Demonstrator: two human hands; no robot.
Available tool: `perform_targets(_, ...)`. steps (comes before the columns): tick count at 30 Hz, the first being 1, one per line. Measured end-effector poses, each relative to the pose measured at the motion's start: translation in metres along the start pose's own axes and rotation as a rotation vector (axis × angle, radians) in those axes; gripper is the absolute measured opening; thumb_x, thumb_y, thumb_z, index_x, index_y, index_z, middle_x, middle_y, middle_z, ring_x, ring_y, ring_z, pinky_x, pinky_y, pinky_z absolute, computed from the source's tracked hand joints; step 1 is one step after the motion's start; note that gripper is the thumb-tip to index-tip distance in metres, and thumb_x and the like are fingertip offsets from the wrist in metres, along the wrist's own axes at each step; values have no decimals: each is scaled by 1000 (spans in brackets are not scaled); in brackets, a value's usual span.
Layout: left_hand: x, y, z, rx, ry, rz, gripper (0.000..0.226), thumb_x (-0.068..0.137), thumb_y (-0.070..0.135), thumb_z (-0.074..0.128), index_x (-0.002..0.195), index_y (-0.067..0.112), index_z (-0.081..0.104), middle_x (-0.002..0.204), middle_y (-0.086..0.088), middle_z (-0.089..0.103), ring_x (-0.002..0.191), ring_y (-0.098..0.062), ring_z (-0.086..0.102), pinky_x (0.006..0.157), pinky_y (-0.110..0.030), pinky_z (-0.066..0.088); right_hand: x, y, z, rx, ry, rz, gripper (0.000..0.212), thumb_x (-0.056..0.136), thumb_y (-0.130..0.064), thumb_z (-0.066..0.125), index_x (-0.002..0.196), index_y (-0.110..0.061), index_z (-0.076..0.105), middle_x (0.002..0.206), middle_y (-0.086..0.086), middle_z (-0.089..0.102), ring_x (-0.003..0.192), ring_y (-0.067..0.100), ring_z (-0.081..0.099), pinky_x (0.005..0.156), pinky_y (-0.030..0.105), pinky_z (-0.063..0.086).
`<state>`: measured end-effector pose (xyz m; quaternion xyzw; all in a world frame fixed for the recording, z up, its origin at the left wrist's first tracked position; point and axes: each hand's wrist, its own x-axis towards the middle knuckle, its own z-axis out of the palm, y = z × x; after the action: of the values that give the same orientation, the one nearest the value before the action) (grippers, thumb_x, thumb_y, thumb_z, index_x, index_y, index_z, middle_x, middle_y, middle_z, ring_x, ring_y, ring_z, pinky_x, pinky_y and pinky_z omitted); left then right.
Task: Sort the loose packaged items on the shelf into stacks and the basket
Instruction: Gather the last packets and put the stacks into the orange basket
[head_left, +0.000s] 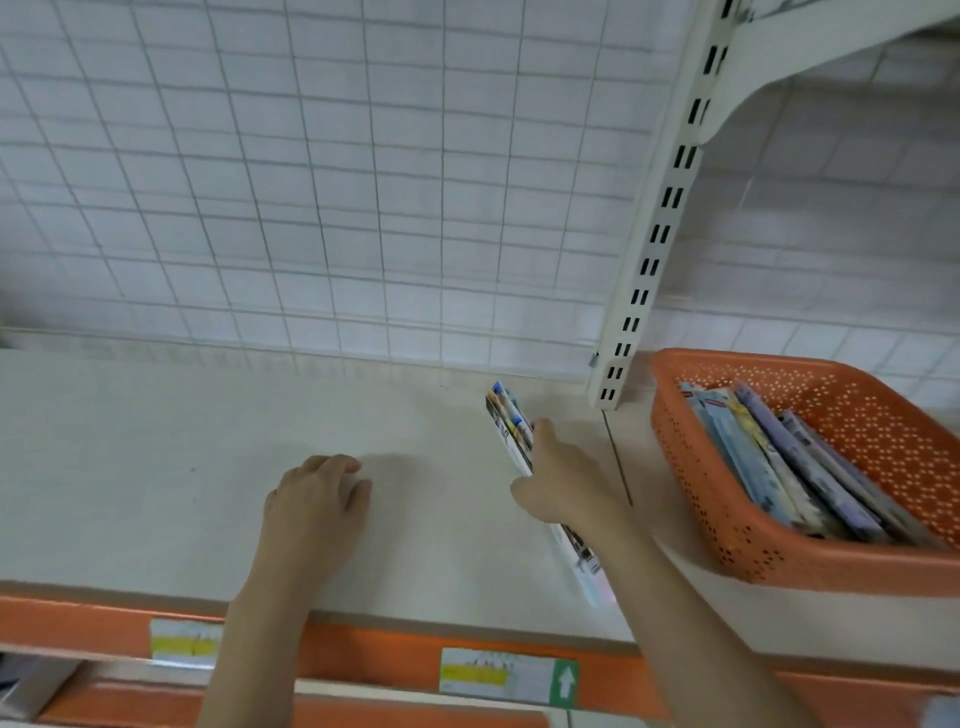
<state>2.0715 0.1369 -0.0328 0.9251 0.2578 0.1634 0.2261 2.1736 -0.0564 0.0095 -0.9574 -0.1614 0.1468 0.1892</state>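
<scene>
A thin stack of flat packaged items (510, 423) stands on edge on the cream shelf (156, 467), running from the back towards the front edge. My right hand (558, 480) rests against its right side, fingers along the packs, and hides the stack's middle. My left hand (317, 493) lies palm down on the bare shelf to the left, fingers curled, holding nothing. An orange perforated basket (691, 457) at the right holds several flat packs (779, 462) leaning together.
A white wire grid (363, 182) backs the shelf. A slotted white upright (654, 234) stands between the stack and the basket. The shelf's orange front rail (363, 654) carries price labels. Another shelf bracket juts out at top right.
</scene>
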Motion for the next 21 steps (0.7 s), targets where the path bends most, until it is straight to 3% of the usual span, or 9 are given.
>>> perform_targets(3,-3,18,3,-7,-27,-13,30,90,21,55,116,8,62,115,-14,63,107,-35,56,90,-39,44,-11,7,-15,179,11,-56,34,81,-13,46,111,-15,29,93,15,63,85,32,65,64,31,48)
perform_targets(7,-7,57,16,-33,-46,65,31,91,22,54,118,7,61,116,-14,63,107,-33,56,89,-38,45,-36,17,-59,381,117,-172,36,85,-11,50,116,-19,34,91,8,63,69,18,67,54,22,48)
perform_targets(11,-13,103,38,-74,-67,188,32,93,26,51,120,10,60,117,-9,63,110,-27,55,91,-34,45,-53,44,-115,487,198,-245,38,86,-13,58,117,-24,39,91,1,63,61,12,68,56,26,52)
perform_targets(14,-19,130,55,-72,-133,244,33,94,29,50,122,13,58,118,-6,61,110,-25,55,93,-34,45,-55,83,-150,501,351,-166,39,86,-17,60,116,-27,38,91,-5,61,66,11,64,53,26,50)
perform_targets(18,-27,152,73,-48,-207,309,33,94,30,47,122,15,56,117,-4,61,109,-22,56,92,-31,45,-56,139,-169,494,585,-9,44,88,-12,55,126,-17,34,78,-1,52,62,11,52,48,24,36)
perform_targets(21,-31,157,84,14,-182,340,32,93,31,47,119,17,58,116,-2,62,109,-22,54,92,-32,45,-59,169,-163,501,631,50,50,89,-8,51,132,-12,27,75,0,50,57,11,48,44,23,35)
